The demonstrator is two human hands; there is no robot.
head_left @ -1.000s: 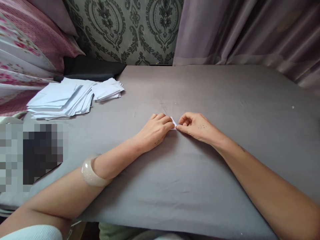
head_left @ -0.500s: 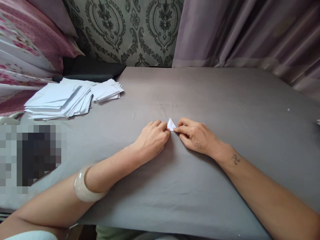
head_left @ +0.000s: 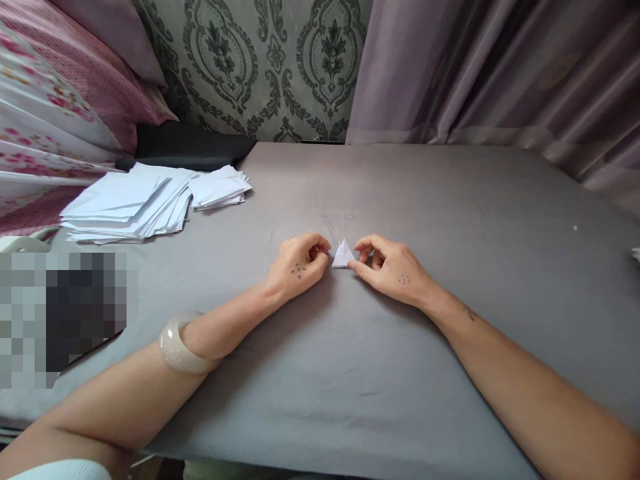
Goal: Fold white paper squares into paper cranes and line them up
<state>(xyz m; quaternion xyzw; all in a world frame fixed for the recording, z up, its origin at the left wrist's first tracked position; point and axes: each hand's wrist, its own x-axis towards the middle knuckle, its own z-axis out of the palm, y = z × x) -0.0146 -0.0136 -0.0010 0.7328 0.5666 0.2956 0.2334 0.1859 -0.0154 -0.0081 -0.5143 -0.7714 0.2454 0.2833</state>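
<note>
A small white piece of paper folded into a triangle is on the grey cloth, its point away from me. My right hand has its thumb on the paper's lower right corner, with the curled fingers close along the right edge. Just left of the paper, a narrow gap separates it from my left hand. That hand's fingers are bent, with thumb and forefinger slightly apart and nothing visible between them.
A large stack of white paper lies at the back left, beside a smaller pile. Behind them is a black item. A blurred-out dark object sits at the left, near my left forearm. Purple curtains hang behind the grey surface.
My left hand has let go of the folded paper's left side, moved slightly left and turned. More of the triangle now shows. My right hand has stayed at its right corner.
</note>
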